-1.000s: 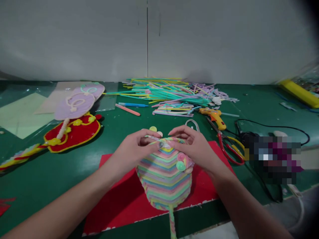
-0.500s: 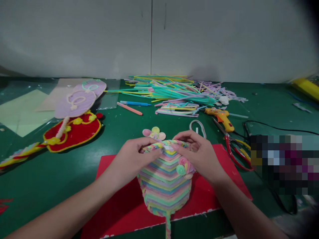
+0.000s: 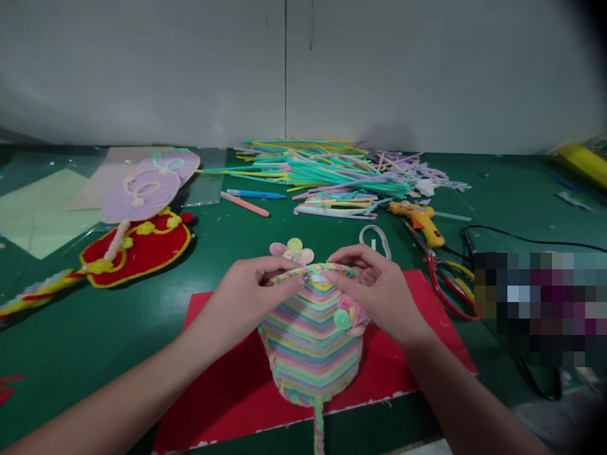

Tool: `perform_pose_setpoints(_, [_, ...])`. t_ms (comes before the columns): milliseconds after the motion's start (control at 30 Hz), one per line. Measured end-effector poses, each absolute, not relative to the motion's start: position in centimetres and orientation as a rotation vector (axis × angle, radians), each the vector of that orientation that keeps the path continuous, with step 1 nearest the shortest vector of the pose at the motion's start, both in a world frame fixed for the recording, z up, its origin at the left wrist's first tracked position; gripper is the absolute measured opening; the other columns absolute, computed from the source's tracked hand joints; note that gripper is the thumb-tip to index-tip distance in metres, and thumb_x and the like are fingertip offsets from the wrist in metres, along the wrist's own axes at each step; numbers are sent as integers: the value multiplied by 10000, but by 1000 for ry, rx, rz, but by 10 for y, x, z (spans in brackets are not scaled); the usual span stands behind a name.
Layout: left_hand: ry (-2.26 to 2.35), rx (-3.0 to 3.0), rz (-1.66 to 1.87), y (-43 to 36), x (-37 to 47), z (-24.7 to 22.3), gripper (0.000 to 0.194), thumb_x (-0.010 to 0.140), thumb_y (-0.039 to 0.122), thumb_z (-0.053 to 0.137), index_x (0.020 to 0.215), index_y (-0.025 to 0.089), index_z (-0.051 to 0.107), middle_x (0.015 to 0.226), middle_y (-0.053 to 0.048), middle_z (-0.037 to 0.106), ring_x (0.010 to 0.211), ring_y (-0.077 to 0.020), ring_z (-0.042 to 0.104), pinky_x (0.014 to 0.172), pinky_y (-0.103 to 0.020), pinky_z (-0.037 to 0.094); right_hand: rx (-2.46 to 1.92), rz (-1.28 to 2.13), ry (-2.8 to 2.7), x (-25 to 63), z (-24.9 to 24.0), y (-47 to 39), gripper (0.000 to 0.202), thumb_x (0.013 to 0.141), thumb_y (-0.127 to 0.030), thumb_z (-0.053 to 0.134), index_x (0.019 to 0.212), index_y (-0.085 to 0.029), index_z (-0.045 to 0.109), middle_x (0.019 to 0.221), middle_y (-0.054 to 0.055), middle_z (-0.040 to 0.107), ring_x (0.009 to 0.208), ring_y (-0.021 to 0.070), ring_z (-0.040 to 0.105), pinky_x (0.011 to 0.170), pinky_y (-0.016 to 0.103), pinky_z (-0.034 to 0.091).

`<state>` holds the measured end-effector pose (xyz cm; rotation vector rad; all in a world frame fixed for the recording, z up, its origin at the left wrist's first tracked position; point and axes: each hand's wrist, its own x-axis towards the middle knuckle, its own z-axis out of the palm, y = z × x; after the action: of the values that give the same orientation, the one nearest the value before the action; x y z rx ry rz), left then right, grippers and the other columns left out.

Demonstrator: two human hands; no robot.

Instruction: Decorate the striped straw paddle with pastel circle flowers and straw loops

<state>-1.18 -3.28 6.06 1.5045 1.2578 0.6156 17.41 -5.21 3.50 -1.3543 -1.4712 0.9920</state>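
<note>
A fan made of pastel pipe cleaners (image 3: 313, 344), striped in chevrons with a twisted border and handle, lies over a red board (image 3: 218, 379) with its handle towards me. My left hand (image 3: 258, 291) pinches the upper left of its border between thumb and fingers. On the upper right, my right hand (image 3: 374, 287) grips the same border. A small white piece (image 3: 317, 277) shows between my two thumbs at the top edge. Coiled pink and green rosettes (image 3: 348, 313) sit on the fan beside my right hand. Just beyond the fan is a pastel flower (image 3: 294, 249).
Several loose pipe cleaners (image 3: 332, 167) are heaped at the back. A yellow glue gun (image 3: 422, 222) and red-handled pliers (image 3: 441, 284) lie to the right, near a black cable (image 3: 526, 235). Leftward are a purple fan (image 3: 142, 196), a red fan (image 3: 147, 249) and two markers (image 3: 256, 194).
Both hands keep their hold on the fan's top border with hardly any movement. The whole view has shifted very slightly.
</note>
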Motion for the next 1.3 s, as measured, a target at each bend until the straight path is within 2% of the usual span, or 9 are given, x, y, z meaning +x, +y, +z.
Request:
perform_pose_setpoints(200, [1283, 1520, 598, -33, -12, 59, 229, 711, 345, 573, 839, 202, 698, 753, -5, 683, 662, -147, 577, 525, -193, 418, -1352, 979, -1493, 174, 34, -51, 175, 715, -325, 638, 852, -223, 595, 853, 24, 626, 822, 166, 595, 719, 293, 503])
perform_pose_setpoints(333, [1334, 1550, 588, -35, -12, 60, 247, 709, 353, 563, 829, 183, 696, 746, -8, 676, 644, -137, 563, 512, -184, 396, -1406, 732, -1506, 177, 46, -58, 158, 722, -317, 634, 845, -223, 605, 877, 38, 623, 834, 177, 583, 752, 307, 485])
perform_pose_setpoints(400, [1365, 1589, 583, -36, -11, 62, 267, 709, 362, 551, 830, 171, 694, 715, -9, 666, 624, -133, 551, 500, -183, 382, -1469, 634, -1524, 176, 57, -65, 109, 739, -318, 613, 770, -213, 613, 800, 41, 622, 757, 168, 578, 686, 287, 482])
perform_pose_setpoints(533, [1398, 1690, 586, -41, -9, 67, 257, 724, 350, 524, 799, 171, 693, 643, 7, 642, 561, -110, 512, 477, -176, 351, -1539, 963, -1587, 163, 71, -77, 129, 761, -300, 563, 736, -186, 616, 650, 14, 608, 587, 120, 554, 518, 215, 443])
perform_pose_setpoints(633, [1399, 1759, 613, -46, -8, 69, 227, 730, 317, 518, 786, 182, 693, 621, 20, 639, 524, -95, 485, 462, -171, 329, -1562, 1118, -1571, 153, 72, -78, 140, 773, -282, 529, 726, -180, 612, 637, -1, 604, 581, 103, 544, 518, 196, 430])
perform_pose_setpoints(933, [1411, 1906, 689, -55, -8, 69, 177, 732, 241, 521, 769, 205, 691, 611, 41, 643, 508, -83, 486, 485, -170, 334, -1579, 1257, -1574, 149, 73, -77, 155, 795, -277, 493, 747, -179, 602, 674, 5, 606, 624, 109, 541, 556, 209, 421])
perform_pose_setpoints(1300, [1404, 1956, 700, -58, -6, 70, 151, 730, 219, 525, 707, 203, 673, 600, 54, 638, 513, -73, 491, 496, -167, 331, -1612, 1247, -1513, 145, 73, -79, 127, 762, -243, 506, 703, -167, 589, 628, -11, 571, 581, 91, 510, 525, 193, 393])
